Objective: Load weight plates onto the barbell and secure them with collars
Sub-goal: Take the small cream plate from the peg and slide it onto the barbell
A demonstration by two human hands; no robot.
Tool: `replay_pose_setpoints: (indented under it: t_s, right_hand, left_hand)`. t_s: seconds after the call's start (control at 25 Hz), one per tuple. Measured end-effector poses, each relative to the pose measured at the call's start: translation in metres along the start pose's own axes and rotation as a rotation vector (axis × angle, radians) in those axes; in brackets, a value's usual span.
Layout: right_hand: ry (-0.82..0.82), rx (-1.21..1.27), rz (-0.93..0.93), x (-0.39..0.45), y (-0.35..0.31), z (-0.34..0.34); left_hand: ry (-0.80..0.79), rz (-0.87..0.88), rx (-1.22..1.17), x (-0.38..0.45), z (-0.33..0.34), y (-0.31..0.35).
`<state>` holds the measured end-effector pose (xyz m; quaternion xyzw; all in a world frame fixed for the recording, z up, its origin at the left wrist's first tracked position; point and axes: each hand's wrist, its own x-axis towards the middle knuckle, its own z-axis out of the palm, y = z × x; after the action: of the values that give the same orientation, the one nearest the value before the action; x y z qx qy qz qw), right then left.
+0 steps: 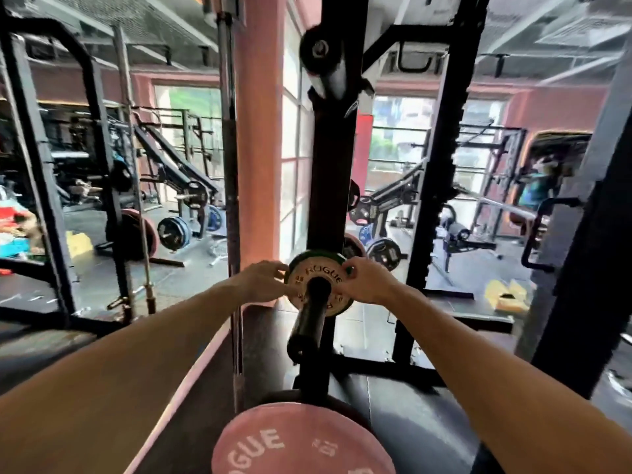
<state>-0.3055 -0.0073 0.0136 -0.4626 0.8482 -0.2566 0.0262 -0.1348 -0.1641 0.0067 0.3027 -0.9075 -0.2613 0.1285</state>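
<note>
A small yellow weight plate (309, 273) with black lettering sits on a black horizontal post (313, 309) that points toward me. A green plate (316, 254) shows just behind it on the same post. My left hand (261, 280) grips the yellow plate's left edge, and my right hand (367, 280) grips its right edge. A large pink plate (301, 439) lies low in front of me. No collar is in view.
The black rack upright (330, 165) rises behind the post. A steel bar (228, 131) stands vertical to the left beside a pink pillar. Other racks, benches and loaded plates fill the gym floor on both sides. A mirror wall reflects the room.
</note>
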Motion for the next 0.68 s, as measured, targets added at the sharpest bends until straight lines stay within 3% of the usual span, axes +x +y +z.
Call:
replay_pose_setpoints:
  t_s: [0.24,0.48,0.68]
  right_hand:
    - [0.148,0.031,0.169,0.009,-0.010,0.018]
    - [0.136,0.144,0.253,-0.001,-0.017,0.015]
    - [0.060,0.020,0.189,-0.024,-0.010,0.030]
  left_hand:
    - [0.030,0.065,-0.114,0.036,0.012,-0.024]
    - [-0.039,0.180,-0.188,0.039,0.032,-0.017]
    - [-0.133,0.296,-0.182,0.022,0.028,-0.017]
